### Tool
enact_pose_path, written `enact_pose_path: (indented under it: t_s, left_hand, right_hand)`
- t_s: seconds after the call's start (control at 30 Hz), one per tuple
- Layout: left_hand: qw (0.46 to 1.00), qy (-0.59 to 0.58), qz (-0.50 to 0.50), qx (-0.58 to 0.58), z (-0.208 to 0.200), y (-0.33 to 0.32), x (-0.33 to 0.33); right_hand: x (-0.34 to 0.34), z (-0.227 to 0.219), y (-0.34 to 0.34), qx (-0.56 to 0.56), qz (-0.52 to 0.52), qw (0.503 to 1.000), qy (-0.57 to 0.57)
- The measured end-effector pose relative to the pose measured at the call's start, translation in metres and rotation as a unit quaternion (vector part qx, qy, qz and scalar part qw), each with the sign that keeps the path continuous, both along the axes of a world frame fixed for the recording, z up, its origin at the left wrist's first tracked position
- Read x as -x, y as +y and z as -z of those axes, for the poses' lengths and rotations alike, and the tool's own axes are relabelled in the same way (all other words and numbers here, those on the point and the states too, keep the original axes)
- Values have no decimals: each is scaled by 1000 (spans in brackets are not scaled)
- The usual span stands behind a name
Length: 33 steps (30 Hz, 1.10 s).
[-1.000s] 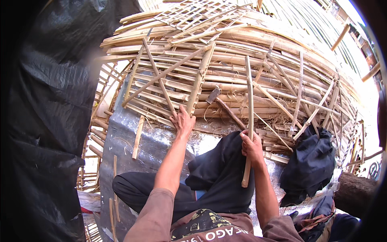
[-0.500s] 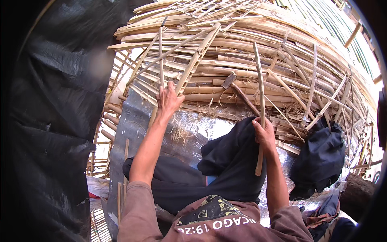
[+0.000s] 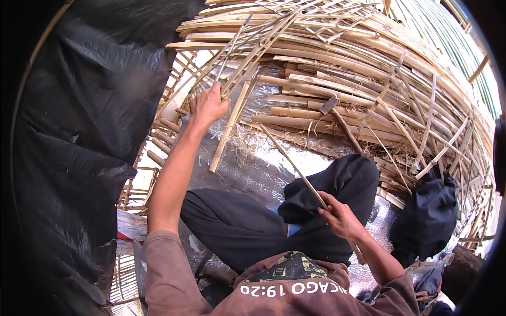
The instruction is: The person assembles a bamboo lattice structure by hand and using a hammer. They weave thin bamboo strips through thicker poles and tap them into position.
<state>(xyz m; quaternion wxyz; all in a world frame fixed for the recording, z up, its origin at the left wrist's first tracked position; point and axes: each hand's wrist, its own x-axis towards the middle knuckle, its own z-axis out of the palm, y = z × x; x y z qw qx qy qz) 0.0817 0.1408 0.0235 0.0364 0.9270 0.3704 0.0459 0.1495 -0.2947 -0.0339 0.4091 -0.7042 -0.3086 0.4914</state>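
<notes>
My left hand [image 3: 208, 105] reaches forward and is closed on several bamboo strips [image 3: 263, 43], which fan away toward the pile at the back. These strips look joined into a lattice, tilted up. Just right of that hand a loose bamboo slat [image 3: 231, 126] slants toward me, its near end over the silvery sheet. Above my right thigh, my right hand [image 3: 340, 217] grips a long thin bamboo stick [image 3: 292, 163]. The stick slopes from the far left down to the near right, passing beneath my forearm.
A hammer [image 3: 330, 105] with a wooden handle lies on the stacked split bamboo [image 3: 342, 79]. Silvery sheeting [image 3: 253, 181] spreads under my crossed legs. Black plastic [image 3: 74, 158] hangs on the left. A dark cloth bundle [image 3: 426, 216] sits at my right, near a log [image 3: 461, 271].
My left hand has moved forward and left with the strips, lifting the lattice and uncovering the slat and sheeting. My right hand has lowered, tilting its stick from upright to slanting left.
</notes>
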Motion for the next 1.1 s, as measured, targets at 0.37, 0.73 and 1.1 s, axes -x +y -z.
enact_pose_path:
  t_s: [0.37,0.73,1.1]
  left_hand:
    - [998,22,12,54,8,8,-14]
    - [999,-8,2,50,8,2,-17]
    - [998,7,-4,54,-3,-9,-33]
  right_hand:
    - [63,8,105,-68,-78,964,-243]
    - [49,-12,64,-62,-28,987,-146]
    - [57,-22,32,-78,-25,974,-212]
